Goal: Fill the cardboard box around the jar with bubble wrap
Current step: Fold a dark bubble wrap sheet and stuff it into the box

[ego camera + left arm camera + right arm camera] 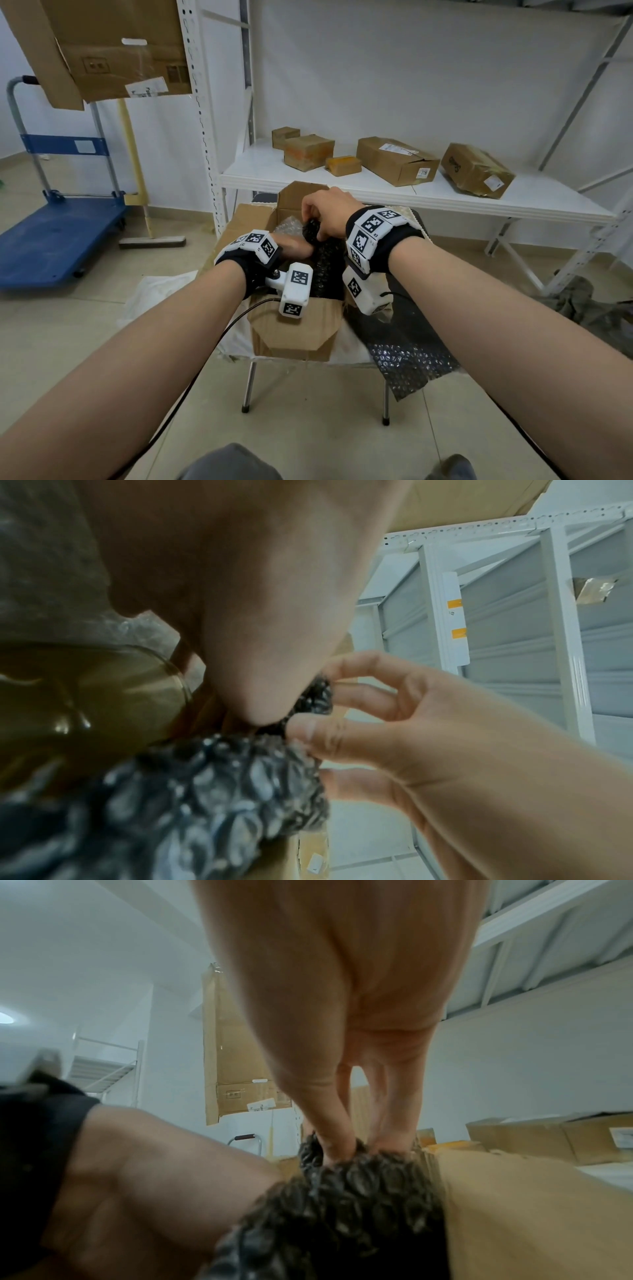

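The box [294, 329] is matt brown corrugated cardboard with soft, creased flaps. The bubble wrap [325, 270] stuffed in it is dark plastic film, glossy on each bubble. The jar [103, 696] looks like smooth, shiny clear glass with an amber tint. The shelf [376, 192] is white painted metal, faintly glossy.

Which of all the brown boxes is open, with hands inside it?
The cardboard box on the chair, right under both hands. Its flaps stand open and dark bubble wrap fills it; the boxes on the white shelf sit untouched.
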{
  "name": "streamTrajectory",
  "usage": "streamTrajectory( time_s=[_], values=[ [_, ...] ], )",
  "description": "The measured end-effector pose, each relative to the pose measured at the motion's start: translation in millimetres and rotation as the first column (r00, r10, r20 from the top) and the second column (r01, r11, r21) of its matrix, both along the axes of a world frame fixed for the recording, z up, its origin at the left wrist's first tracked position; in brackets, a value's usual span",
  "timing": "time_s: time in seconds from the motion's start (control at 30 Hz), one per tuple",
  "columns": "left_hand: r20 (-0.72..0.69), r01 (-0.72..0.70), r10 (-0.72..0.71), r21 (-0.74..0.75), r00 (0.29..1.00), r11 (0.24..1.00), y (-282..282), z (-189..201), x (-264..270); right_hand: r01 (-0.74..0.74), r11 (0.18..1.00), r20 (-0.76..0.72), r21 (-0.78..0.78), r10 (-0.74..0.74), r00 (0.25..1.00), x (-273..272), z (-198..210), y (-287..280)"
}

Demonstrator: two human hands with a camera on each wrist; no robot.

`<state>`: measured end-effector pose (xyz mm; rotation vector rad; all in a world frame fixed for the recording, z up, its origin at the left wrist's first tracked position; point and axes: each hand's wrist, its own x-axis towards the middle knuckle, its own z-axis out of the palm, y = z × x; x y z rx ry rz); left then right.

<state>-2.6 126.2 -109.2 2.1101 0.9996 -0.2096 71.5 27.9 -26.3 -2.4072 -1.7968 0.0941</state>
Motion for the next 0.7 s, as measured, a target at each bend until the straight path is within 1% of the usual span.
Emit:
streamTrajectory(
  time_s=[0.03, 0.1, 0.23, 0.4, 0.43, 0.5, 0.57, 0.63, 0.7],
  values=[
    [-0.02, 0.027, -0.027, -0.005, 0.999, 1.0, -2.7, 2.3, -1.3, 0.012, 1.0, -0.017, -0.009, -0.012, 1.0, 1.1, -0.6, 0.9],
    [-0.006, 0.034, -0.035, -0.012, 0.999, 0.999, -7.6, 2.8, -4.1, 0.035, 0.999, -0.027, -0.027, -0.036, 0.999, 3.3, -2.2, 2.1],
    [0.032, 0.067, -0.065, -0.039, 0.997, 0.997, -13.8, 7.0, -6.8, 0.056, 0.995, 0.025, -0.08, -0.055, 0.998, 8.1, -6.2, 5.9],
    [0.001, 0.274, -0.274, -0.023, 0.962, 0.961, -20.9, 14.1, -6.7, 0.093, 0.992, 0.014, -0.087, -0.092, 0.996, 11.7, -13.5, 11.5],
    [-0.006, 0.296, -0.296, -0.019, 0.955, 0.955, -19.3, 13.4, -6.4, 0.105, 0.991, -0.002, -0.08, -0.106, 0.994, 13.5, -14.0, 12.0],
    [-0.023, 0.293, -0.293, -0.014, 0.956, 0.956, -15.0, 10.7, -5.5, 0.143, 0.987, -0.045, -0.073, -0.146, 0.988, 18.2, -13.9, 11.0],
    [-0.01, 0.243, -0.243, 0.038, 0.97, 0.969, -10.9, 9.5, -4.7, 0.179, 0.983, -0.097, -0.049, -0.183, 0.978, 22.4, -14.0, 9.1],
    [-0.016, 0.203, -0.203, 0.165, 0.979, 0.965, -5.9, 9.8, -2.8, 0.208, 0.978, -0.139, -0.004, -0.207, 0.968, 24.5, -15.3, 5.5],
    [0.041, 0.129, -0.146, 0.277, 0.988, 0.952, -4.4, 11.5, -0.9, 0.212, 0.976, -0.161, 0.053, -0.201, 0.966, 26.3, -16.9, 1.5]
  ],
)
